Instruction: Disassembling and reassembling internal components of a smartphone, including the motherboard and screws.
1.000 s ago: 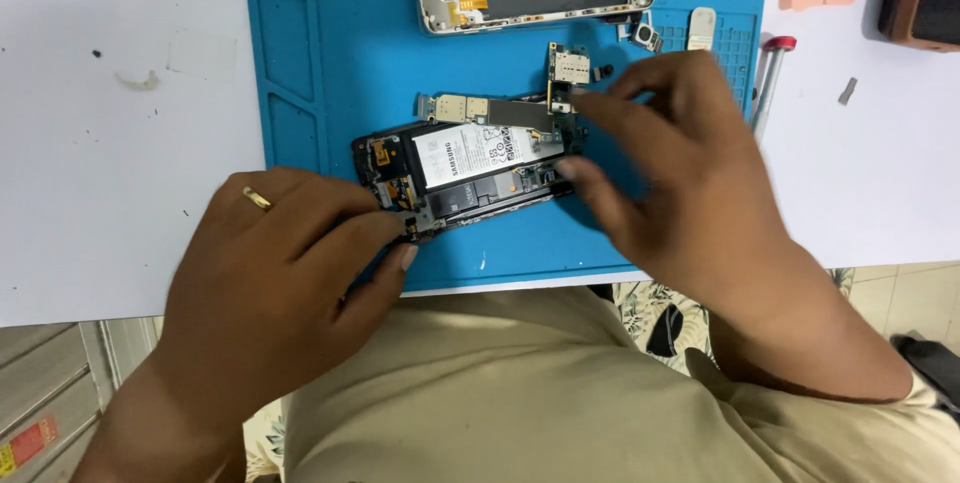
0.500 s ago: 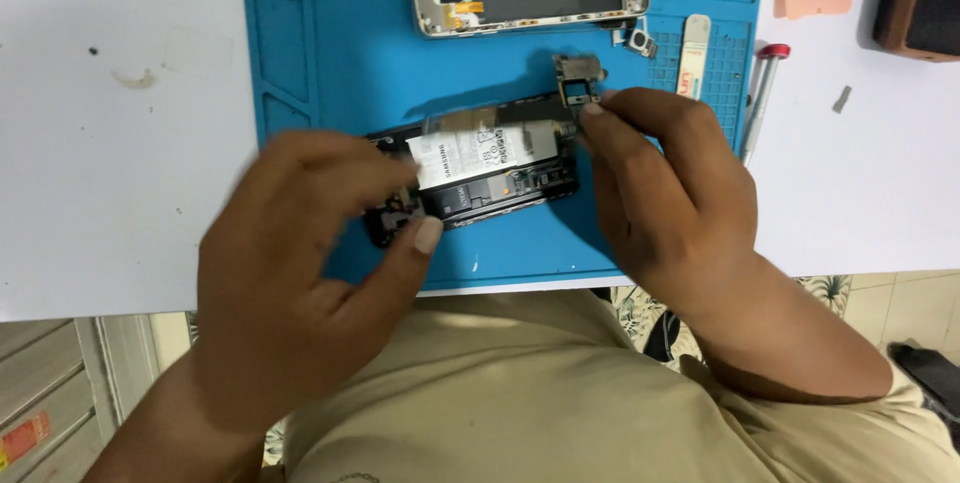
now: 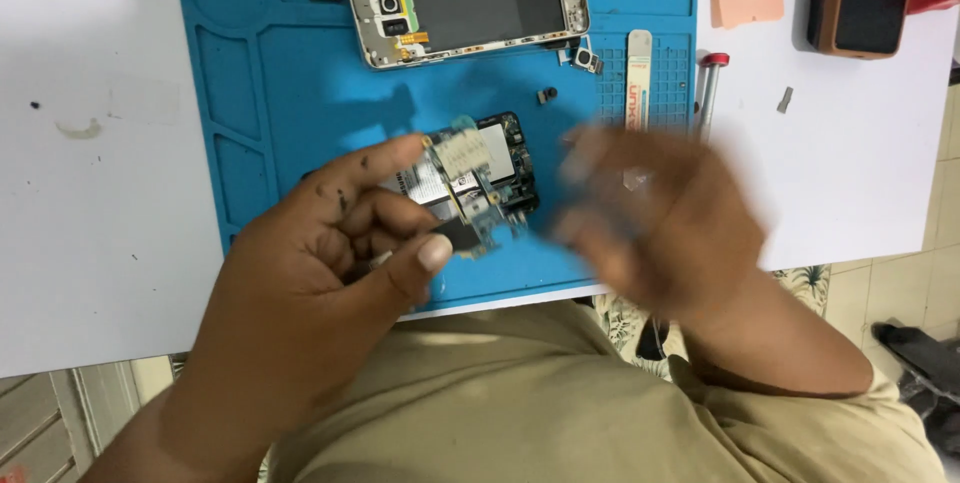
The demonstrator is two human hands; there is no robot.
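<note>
The left hand (image 3: pixel 330 243) has lifted the board (image 3: pixel 478 178) off the mat (image 3: pixel 280 73), pinched between thumb and fingers, above the mat's near edge. The right hand (image 3: pixel 650 218) has let go and hangs beside it (too blurred to tell its spread). The frame (image 3: pixel 465 3) is cut off at the top.

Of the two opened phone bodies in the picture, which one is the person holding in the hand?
The smaller dark phone assembly with circuit boards, held by the left hand low on the blue mat. The other, the silver frame with a yellow patch, lies untouched at the mat's top edge.
</note>
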